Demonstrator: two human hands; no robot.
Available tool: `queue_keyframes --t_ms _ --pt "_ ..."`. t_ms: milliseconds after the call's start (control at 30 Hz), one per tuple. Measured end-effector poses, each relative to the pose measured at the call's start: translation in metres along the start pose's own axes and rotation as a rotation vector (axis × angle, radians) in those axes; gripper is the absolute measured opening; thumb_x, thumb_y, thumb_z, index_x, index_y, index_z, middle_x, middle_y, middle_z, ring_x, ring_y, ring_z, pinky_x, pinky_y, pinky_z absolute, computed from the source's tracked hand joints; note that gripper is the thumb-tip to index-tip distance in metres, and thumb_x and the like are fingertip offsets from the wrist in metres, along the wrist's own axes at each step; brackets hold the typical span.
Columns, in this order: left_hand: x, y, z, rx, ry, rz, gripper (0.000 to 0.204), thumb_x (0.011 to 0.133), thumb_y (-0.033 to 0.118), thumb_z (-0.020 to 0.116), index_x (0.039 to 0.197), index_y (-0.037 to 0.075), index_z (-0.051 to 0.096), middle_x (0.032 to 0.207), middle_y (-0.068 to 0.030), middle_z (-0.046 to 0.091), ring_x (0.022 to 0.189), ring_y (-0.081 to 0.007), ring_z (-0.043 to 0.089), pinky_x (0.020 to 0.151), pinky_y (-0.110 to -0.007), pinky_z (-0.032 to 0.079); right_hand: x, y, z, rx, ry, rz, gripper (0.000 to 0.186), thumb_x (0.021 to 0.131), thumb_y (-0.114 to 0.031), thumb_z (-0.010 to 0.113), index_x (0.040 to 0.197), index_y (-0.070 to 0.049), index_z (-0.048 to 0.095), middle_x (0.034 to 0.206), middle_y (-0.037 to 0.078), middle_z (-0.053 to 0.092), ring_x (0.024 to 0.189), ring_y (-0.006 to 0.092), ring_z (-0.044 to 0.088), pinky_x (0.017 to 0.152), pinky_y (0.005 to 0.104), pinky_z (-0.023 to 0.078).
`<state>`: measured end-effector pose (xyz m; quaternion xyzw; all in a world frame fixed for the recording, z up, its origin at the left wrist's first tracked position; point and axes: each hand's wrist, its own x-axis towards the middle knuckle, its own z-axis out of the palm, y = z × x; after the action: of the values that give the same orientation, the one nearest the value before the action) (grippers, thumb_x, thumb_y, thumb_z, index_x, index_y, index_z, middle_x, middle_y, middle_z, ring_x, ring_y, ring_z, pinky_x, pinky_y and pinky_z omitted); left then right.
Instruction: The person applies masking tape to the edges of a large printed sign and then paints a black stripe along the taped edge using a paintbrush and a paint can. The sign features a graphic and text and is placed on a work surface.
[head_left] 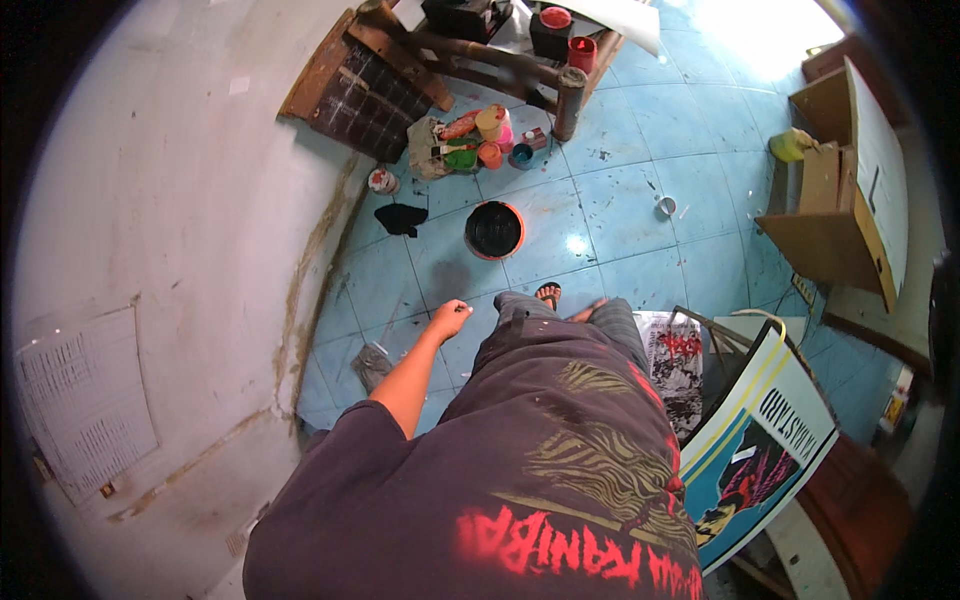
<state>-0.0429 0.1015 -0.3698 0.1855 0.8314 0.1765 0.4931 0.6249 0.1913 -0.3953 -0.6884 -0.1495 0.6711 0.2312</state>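
Note:
My left hand hangs in the air beside my left thigh, its fingers curled closed. A tiny pale spot shows at the fingertips, too small to name. My right hand is out of sight. Nearest to the left hand, on the floor ahead, stands a round orange-rimmed bucket with a dark black inside. A crumpled black cloth lies to the left of it. By the wall to my left rests a greyish flattened piece, perhaps a rag or bag.
Paint tubs and a bag cluster near a wooden bench's leg. A small white cup sits on the blue tiles. A wooden cabinet stands right; a framed poster leans close to my right side.

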Motion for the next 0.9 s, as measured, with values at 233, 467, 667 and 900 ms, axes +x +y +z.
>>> queue_keyframes --t_ms 233,467,667,900 --pt "-0.051 -0.004 0.041 -0.145 0.01 -0.061 0.044 0.086 0.034 0.062 0.117 0.002 0.058 0.108 -0.0186 0.065 0.102 -0.0273 0.062 0.086 -0.036 0.048 0.011 -0.173 0.14 -0.515 -0.176 0.019 0.045 0.092 -0.036 0.059 0.124 -0.006 0.051 0.107 0.009 0.062 0.093 0.0207 0.062 0.071 0.0313 0.05" --pt "-0.07 0.013 0.04 -0.803 0.047 -0.095 0.039 0.09 0.016 0.061 0.123 -0.001 0.05 0.119 -0.0179 0.055 0.105 -0.0226 0.057 0.087 -0.031 0.047 0.134 -0.259 0.25 -0.952 -0.294 -0.262 0.039 0.092 -0.032 0.056 0.118 -0.002 0.056 0.094 0.007 0.064 0.082 0.015 0.061 0.065 0.027 0.046" --pt "-0.049 -0.013 0.018 -0.727 0.268 -0.075 0.037 0.089 0.009 0.056 0.124 0.0 0.05 0.123 -0.015 0.056 0.116 -0.0234 0.054 0.09 -0.032 0.046 0.132 -0.281 0.42 -1.123 -0.471 -0.409 0.034 0.09 -0.024 0.06 0.113 0.001 0.059 0.095 0.009 0.066 0.081 0.0173 0.062 0.07 0.0295 0.049" --pt "0.052 -0.061 -0.048 -0.32 0.196 -0.209 0.049 0.089 0.033 0.055 0.126 0.001 0.048 0.127 -0.0222 0.052 0.121 -0.0351 0.048 0.101 -0.041 0.039 0.139 -0.197 0.641 -1.619 -0.598 -0.802 0.033 0.084 -0.025 0.066 0.105 -0.001 0.063 0.094 0.016 0.068 0.09 0.0285 0.065 0.078 0.0365 0.05"
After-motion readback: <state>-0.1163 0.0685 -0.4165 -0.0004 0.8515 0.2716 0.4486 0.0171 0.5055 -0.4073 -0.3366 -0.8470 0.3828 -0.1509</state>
